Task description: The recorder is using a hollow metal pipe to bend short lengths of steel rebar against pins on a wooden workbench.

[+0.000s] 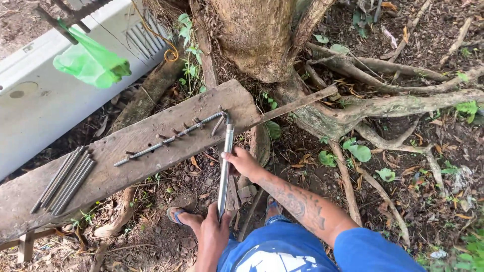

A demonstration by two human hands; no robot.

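Head view: left hand (213, 232) and right hand (242, 162) (both clenched) around metal pipe (225, 168) over rebar (169, 139).

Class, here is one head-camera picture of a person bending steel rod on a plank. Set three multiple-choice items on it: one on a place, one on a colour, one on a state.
1. Where do the spare rods lie?
A on the plank's left part
B on the soil
C in the bag

2. What colour is the hanging bag?
A red
B green
C black

3. How is the metal pipe held?
A by no hand
B by one hand
C by both hands

Key: 1 A, they rest on the plank. 2 B, plainly green. 3 C, right hand grips mid-pipe, left hand its near end.
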